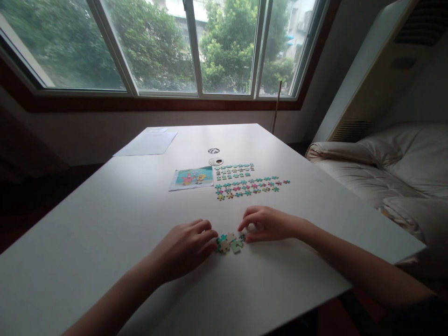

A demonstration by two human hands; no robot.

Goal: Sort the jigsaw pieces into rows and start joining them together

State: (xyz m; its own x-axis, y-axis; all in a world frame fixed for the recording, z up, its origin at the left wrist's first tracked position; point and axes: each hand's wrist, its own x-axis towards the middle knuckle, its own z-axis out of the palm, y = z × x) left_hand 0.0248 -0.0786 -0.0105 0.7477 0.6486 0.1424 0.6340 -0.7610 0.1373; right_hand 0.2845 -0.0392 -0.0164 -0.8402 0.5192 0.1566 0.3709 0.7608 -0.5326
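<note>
A small cluster of joined jigsaw pieces point(229, 243) lies on the white table point(115, 219) near its front edge. My left hand point(187, 247) rests on the table at the cluster's left side, fingers curled, fingertips touching the pieces. My right hand point(268, 224) is at the cluster's right side, fingers bent in a pinch against the rightmost piece. Farther back, several loose pieces point(250, 185) are laid out in rows. A colourful reference picture point(192, 178) lies flat to the left of those rows.
A white sheet of paper point(147, 143) lies at the table's far left. A round cable hole point(215, 161) sits in the tabletop behind the picture. A cushioned sofa point(388, 168) stands to the right. Wide windows point(164, 46) run along the far wall.
</note>
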